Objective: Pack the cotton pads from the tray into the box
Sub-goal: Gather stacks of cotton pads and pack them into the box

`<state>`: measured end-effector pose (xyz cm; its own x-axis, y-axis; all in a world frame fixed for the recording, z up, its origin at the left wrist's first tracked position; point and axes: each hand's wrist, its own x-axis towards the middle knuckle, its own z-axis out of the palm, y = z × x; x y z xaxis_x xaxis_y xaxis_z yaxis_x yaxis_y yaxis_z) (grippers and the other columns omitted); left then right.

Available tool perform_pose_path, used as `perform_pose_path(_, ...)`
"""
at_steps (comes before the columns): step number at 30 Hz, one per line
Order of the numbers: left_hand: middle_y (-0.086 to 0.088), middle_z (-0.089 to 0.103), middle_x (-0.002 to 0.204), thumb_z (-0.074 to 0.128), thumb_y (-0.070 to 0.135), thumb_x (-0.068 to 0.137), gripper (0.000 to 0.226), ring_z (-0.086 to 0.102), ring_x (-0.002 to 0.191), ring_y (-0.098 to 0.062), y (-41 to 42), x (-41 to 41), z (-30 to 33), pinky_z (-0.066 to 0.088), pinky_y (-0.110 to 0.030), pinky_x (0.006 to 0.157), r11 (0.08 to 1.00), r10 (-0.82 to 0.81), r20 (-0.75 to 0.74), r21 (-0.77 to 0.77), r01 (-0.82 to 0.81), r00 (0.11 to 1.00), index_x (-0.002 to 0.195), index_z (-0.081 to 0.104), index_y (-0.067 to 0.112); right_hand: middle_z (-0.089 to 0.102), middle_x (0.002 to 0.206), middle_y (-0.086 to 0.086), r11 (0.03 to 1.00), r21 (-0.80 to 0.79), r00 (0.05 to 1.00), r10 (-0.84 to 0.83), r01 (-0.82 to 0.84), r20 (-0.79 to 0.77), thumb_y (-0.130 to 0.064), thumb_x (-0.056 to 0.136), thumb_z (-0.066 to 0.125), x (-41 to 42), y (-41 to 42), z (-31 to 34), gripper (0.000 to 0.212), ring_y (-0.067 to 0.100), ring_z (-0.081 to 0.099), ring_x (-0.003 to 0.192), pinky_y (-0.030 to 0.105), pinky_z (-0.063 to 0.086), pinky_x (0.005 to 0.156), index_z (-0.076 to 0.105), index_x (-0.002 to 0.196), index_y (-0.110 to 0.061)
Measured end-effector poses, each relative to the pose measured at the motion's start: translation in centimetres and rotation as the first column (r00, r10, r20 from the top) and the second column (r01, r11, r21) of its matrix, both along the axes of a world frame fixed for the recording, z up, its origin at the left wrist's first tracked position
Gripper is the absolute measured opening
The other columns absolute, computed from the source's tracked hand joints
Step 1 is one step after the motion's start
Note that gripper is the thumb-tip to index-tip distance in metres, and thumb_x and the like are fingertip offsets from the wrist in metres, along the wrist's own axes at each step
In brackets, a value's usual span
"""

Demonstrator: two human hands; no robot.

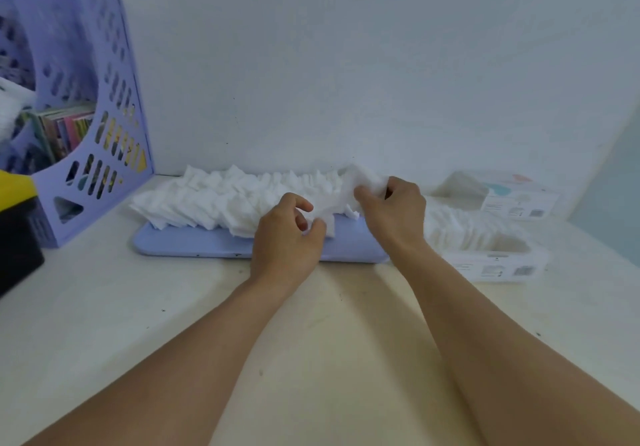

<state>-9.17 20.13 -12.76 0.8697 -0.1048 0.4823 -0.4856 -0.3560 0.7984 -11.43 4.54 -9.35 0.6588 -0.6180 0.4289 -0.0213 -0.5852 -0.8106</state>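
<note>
A long lavender tray is lying on the pale counter with its long axis running left to right, parallel to the white wall behind it. Loose white cotton pads are piled along the tray's far side in a ragged heap stretching the same way, many of them tipped up on edge or leaning.

The left hand is hovering over the tray's near right part, its fingers curled in and pinching a pad or two at the foot of the heap. The right hand is raised a little higher, just right of the left one, and its fingers are gripping a small bunch of pads lifted above the pile (the exact number is too blurred to tell).

The box, white with small printed labels, is sitting just past the tray's right end, open on top, with a row of pads already standing on edge inside. Its long axis is running roughly left to right too. A second, similar box is resting behind it near the wall.

At the far left a lavender perforated file rack is holding colourful books, with a black and yellow object beside it.
</note>
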Motion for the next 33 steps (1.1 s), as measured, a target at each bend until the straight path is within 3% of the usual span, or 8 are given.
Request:
perform_pose_path(4,0.006,0.064,0.089,0.063,0.033,0.095,0.014,0.058,0.072,-0.005,-0.7,-1.0,1.7,0.047,-0.019,0.066,0.934,-0.112,-0.074,-0.349,0.079,0.991,0.098,0.062,0.019,0.066,0.073,0.018,0.918,0.282,0.96,0.265,-0.279,0.088,-0.021,0.084,0.072,-3.0,-0.4,1.8,0.025,0.017,0.061,0.058,0.032,0.045,0.055,0.069,0.087,0.003)
perform_pose_path(8,0.01,0.063,0.101,0.069,0.035,0.091,0.023,0.06,0.083,-0.005,-1.1,-1.4,1.2,0.047,-0.016,0.067,0.941,-0.215,-0.085,-0.285,0.183,0.973,0.11,0.061,0.024,0.068,0.082,0.025,0.926,0.257,0.961,0.265,-0.275,0.074,-0.021,0.083,0.072,-3.5,-0.2,1.4,0.03,0.014,0.064,0.057,0.032,0.048,0.054,0.068,0.092,0.007)
perform_pose_path(11,0.006,0.064,0.103,0.069,0.041,0.082,0.03,0.063,0.088,-0.014,-0.7,-1.0,1.0,0.053,-0.029,0.074,0.926,-0.26,-0.117,-0.312,0.214,0.958,0.108,0.063,0.028,0.068,0.08,0.026,0.943,0.233,0.971,0.224,-0.238,0.085,-0.021,0.082,0.072,-3.4,-0.6,1.5,0.031,0.015,0.064,0.055,0.033,0.049,0.053,0.067,0.09,0.009)
perform_pose_path(16,0.003,0.065,0.1,0.062,0.014,0.093,0.017,0.061,0.088,-0.019,-0.1,-0.4,1.4,0.053,-0.044,0.077,0.93,-0.219,-0.143,-0.33,0.162,0.965,0.098,0.065,0.03,0.069,0.08,0.024,0.94,0.234,0.969,0.239,-0.248,0.069,-0.021,0.083,0.072,-3.6,-1.3,1.5,0.029,0.018,0.064,0.057,0.033,0.05,0.055,0.068,0.091,0.007)
perform_pose_path(21,-0.011,0.073,0.095,0.068,0.027,0.094,0.013,0.068,0.076,-0.018,0.0,-0.9,2.7,0.052,-0.029,0.056,0.864,-0.425,-0.252,-0.399,0.307,0.869,0.1,0.071,0.015,0.066,0.077,0.016,0.829,0.303,0.867,0.498,-0.47,-0.018,-0.017,0.088,0.071,-4.4,-0.7,1.9,0.026,0.018,0.061,0.062,0.028,0.047,0.053,0.069,0.093,0.008)
perform_pose_path(24,-0.011,0.076,0.087,0.07,0.022,0.093,0.013,0.071,0.069,-0.019,-0.5,-1.4,2.3,0.053,-0.024,0.051,0.857,-0.439,-0.254,-0.406,0.318,0.862,0.098,0.071,0.011,0.07,0.077,0.01,0.803,0.317,0.85,0.526,-0.505,0.024,-0.017,0.091,0.071,-4.4,-0.4,1.6,0.018,0.017,0.061,0.063,0.027,0.047,0.054,0.073,0.092,0.001)
perform_pose_path(29,-0.008,0.076,0.096,0.071,0.027,0.091,0.025,0.076,0.082,-0.021,-0.9,-1.2,2.4,0.061,-0.03,0.066,0.822,-0.417,-0.313,-0.53,0.208,0.853,0.11,0.068,0.01,0.074,0.088,0.016,0.786,0.363,0.847,0.531,-0.501,0.018,-0.021,0.093,0.071,-4.4,-0.9,1.7,0.022,0.018,0.063,0.067,0.027,0.051,0.059,0.074,0.102,-0.001)
perform_pose_path(33,-0.011,0.075,0.102,0.062,0.032,0.097,0.027,0.074,0.091,-0.028,-0.9,-1.7,3.1,0.062,-0.04,0.078,0.708,-0.6,-0.378,-0.661,0.248,0.705,0.109,0.07,0.009,0.071,0.088,0.011,0.726,0.392,0.776,0.629,-0.565,-0.047,-0.018,0.096,0.066,-4.6,-0.9,1.8,0.025,0.016,0.063,0.07,0.023,0.049,0.056,0.071,0.108,0.003)
